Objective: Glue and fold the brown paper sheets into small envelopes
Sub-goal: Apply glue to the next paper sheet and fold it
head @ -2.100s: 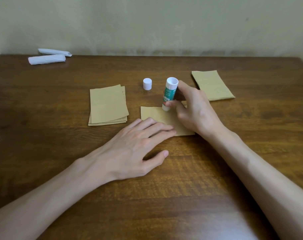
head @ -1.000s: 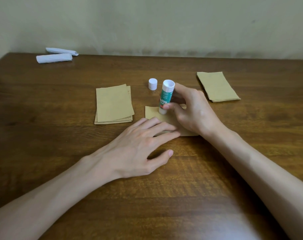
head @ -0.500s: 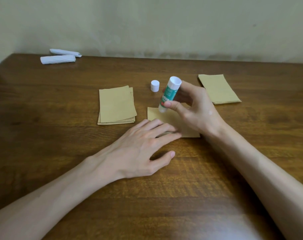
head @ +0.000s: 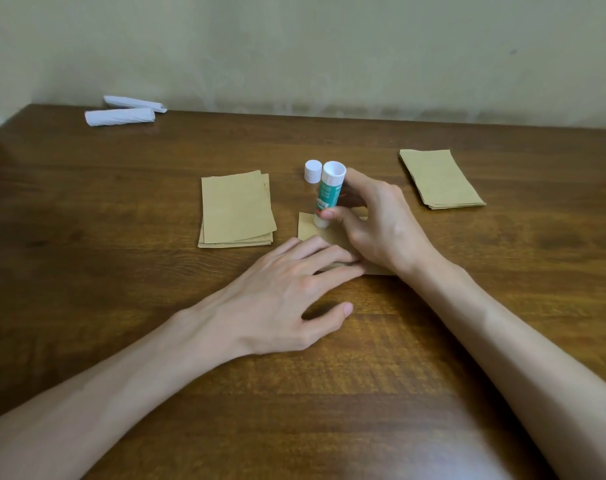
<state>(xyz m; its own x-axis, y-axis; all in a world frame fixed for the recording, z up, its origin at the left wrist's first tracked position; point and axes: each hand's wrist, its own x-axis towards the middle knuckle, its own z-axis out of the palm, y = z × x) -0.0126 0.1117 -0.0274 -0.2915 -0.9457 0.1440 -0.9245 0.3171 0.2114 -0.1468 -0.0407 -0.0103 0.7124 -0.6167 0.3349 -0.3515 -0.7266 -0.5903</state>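
The left hand (head: 277,299) lies nearest, palm down and spread flat, its fingers (head: 324,252) pressing the near edge of the sheet (head: 306,226) against the table (head: 329,393); it grips nothing, and its thumb rests on bare wood, off the paper.

Just beyond and to the right of those fingertips, touching them, the right hand (head: 381,230) is closed around the glue stick (head: 327,194). Thumb and fingers pinch the lower body of the tube, which stands almost upright, leaning slightly right, its white base up and its working end down on the far left part of the sheet. Whether the glue itself touches the paper cannot be told, since the thumb covers the tip. Most of the sheet lies hidden under the two hands; only its far left corner and a strip by the right wrist show.

Directly behind the stick, close to it, stands the cap (head: 312,171), upright on the wood.

Left of the grip, near but apart, sits a loosely squared stack (head: 237,211) of brown paper. Right of the grip and somewhat farther back lies a second pile (head: 440,178).

Farthest away, at the far left by the wall, lie two white rolls (head: 121,116) side by side.
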